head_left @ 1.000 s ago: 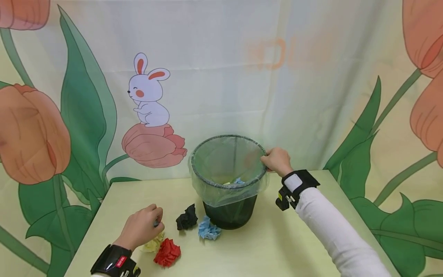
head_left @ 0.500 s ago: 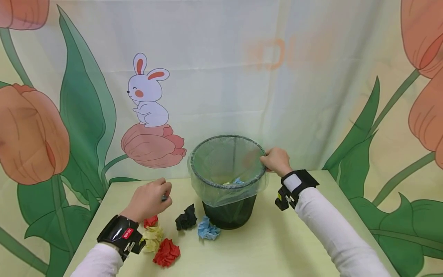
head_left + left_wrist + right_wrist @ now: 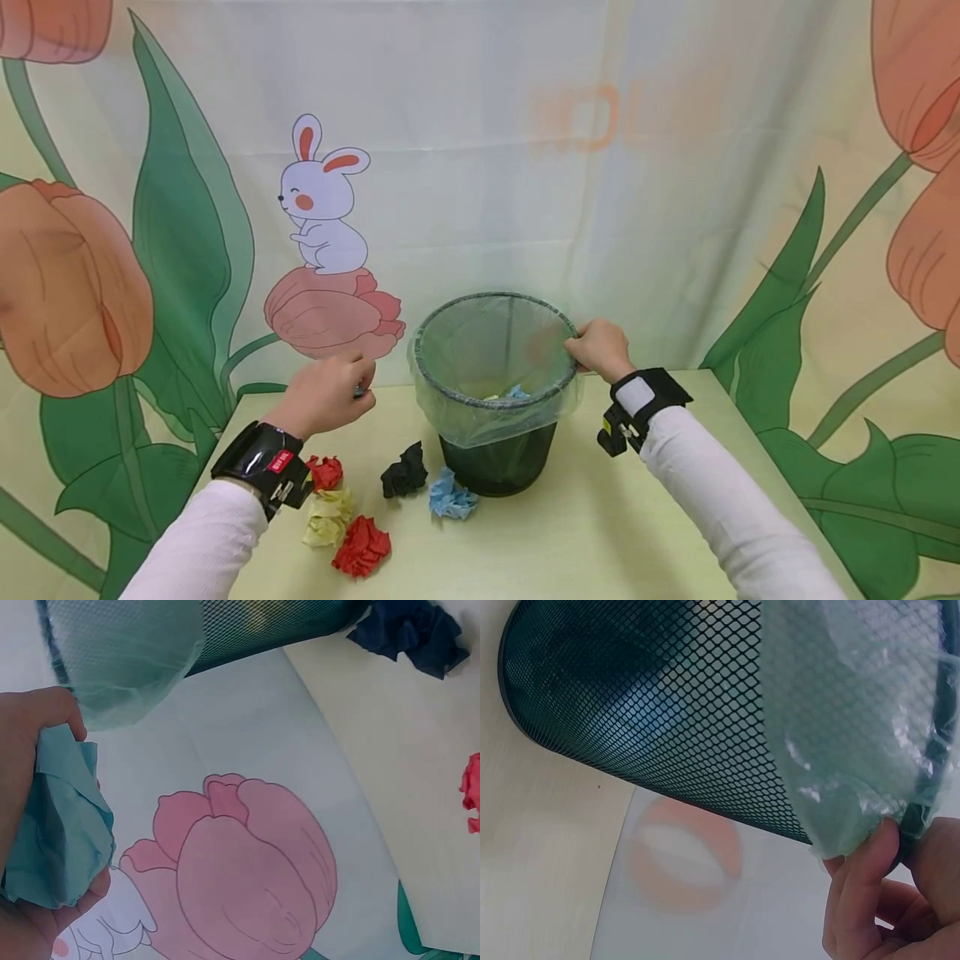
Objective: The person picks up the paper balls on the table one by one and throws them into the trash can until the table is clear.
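Left hand raised with a crumpled teal paper ball; right hand holding the rim of the mesh bin.

The left hand (image 3: 324,402) is lifted above the table (image 3: 600,533), just left of the mesh bin (image 3: 498,454), its fingers (image 3: 34,712) curled round the teal paper ball (image 3: 56,825) and pinching it against the palm. The right hand (image 3: 597,347) grips the bin's right rim, fingers (image 3: 862,885) closed over the wire edge and the clear liner bag (image 3: 480,421) folded over it. The bin stands upright at the back centre of the table; blue and yellow scraps lie inside. On the table in front: a black paper ball (image 3: 405,472) and a blue paper ball (image 3: 452,499) close to the bin's base, and nearer the left forearm a small red paper ball (image 3: 325,472), a yellow paper ball (image 3: 327,517) and a larger red paper ball (image 3: 363,547). A printed curtain (image 3: 480,167) with a rabbit and tulips hangs behind.
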Demonstrator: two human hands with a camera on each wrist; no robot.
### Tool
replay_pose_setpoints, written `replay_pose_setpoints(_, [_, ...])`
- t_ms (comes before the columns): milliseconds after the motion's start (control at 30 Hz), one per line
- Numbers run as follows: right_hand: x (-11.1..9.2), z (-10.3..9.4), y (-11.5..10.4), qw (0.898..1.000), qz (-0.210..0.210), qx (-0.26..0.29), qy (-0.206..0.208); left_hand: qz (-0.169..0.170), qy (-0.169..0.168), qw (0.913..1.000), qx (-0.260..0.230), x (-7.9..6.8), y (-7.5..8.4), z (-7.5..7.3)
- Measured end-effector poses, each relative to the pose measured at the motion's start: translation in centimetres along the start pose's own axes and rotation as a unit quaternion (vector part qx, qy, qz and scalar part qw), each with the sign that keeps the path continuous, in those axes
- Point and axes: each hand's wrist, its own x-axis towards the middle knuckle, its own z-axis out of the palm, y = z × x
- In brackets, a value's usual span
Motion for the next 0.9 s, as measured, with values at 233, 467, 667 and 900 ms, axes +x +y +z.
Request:
replay_pose_setpoints(233, [0.0,0.1,0.1,1.000,-0.003,0.009,-0.002,0.014,0.027,0.9995,-0.003,1.8,0.4,-1.8])
replay_pose_setpoints(467, [-0.1,0.1,0.1,1.000,0.000,0.007,0.000,0.025,0.019,0.9995,0.007,3.9,1.4,-3.1])
replay_pose_setpoints(667, [0.2,0.3,0.4,1.000,-0.001,0.006,0.005,0.032,0.000,0.9992,0.023,5.3,1.9,-3.5])
replay_pose_setpoints(900, [0.4,0.5,0.5,1.000,-0.008,0.005,0.015,0.033,-0.019,0.9988,0.031,6.9,2.7,-3.7])
